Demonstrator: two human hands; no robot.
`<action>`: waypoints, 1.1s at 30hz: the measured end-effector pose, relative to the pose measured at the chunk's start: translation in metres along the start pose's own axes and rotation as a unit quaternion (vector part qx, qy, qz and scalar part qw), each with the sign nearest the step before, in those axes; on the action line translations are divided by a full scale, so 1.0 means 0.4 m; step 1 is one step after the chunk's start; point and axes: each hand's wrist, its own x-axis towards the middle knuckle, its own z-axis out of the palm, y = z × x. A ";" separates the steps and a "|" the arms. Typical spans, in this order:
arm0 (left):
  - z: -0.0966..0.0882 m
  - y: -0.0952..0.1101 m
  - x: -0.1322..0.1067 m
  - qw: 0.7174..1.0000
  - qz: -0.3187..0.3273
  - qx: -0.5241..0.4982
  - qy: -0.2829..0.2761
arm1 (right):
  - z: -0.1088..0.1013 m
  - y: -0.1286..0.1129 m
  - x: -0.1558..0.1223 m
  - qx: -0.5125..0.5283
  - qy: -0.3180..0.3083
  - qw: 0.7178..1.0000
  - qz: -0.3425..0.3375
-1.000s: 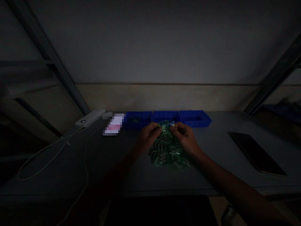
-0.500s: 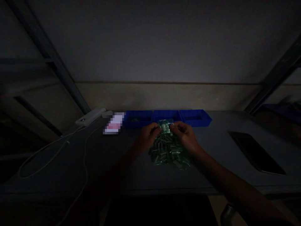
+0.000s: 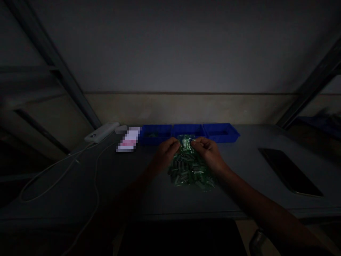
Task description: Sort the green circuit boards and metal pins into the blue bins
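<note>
Between my two hands is a small clear plastic packet (image 3: 185,143) with pale green pieces inside. My left hand (image 3: 168,148) pinches its left edge, and my right hand (image 3: 207,149) pinches its right edge. Right below, a heap of similar shiny packets (image 3: 190,172) lies on the table, filled with short green and whitish pieces. The dim light hides what exactly the pieces are. Just behind my hands stand blue trays in a row: a left tray (image 3: 156,140) with a few small items in it, a middle tray (image 3: 188,127) partly covered by the packet, and a right tray (image 3: 222,138).
A phone with a lit, blurred screen (image 3: 129,139) leans left of the trays. Further left, a white power strip (image 3: 102,132) trails a white cable (image 3: 96,185). A dark flat tablet-like slab (image 3: 290,172) lies at the right on the grey table (image 3: 239,192). A wall rises behind.
Both hands keep their pinch on the packet. It has tilted slightly, so its glare has shifted. The heap and trays stay put apart from a tiny shift of the view.
</note>
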 end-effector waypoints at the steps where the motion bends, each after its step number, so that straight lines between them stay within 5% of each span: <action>1: -0.001 0.001 0.000 1.000 0.000 0.000 -0.001 | 0.001 -0.003 -0.001 0.005 0.001 1.000 0.003; 12: 0.007 -0.006 -0.001 0.998 -0.037 -0.044 -0.010 | 0.007 -0.014 -0.004 0.026 -0.003 0.999 0.018; 24: -0.004 -0.006 0.009 0.994 -0.056 -0.002 -0.096 | 0.000 0.003 0.005 -0.025 0.013 1.000 -0.006; 29: -0.010 0.002 0.010 0.992 -0.055 -0.021 -0.112 | -0.002 0.005 0.002 -0.114 0.046 0.990 -0.070; 33: -0.010 -0.005 0.014 0.985 -0.083 -0.108 -0.105 | -0.012 0.006 -0.006 -0.236 0.129 0.940 -0.208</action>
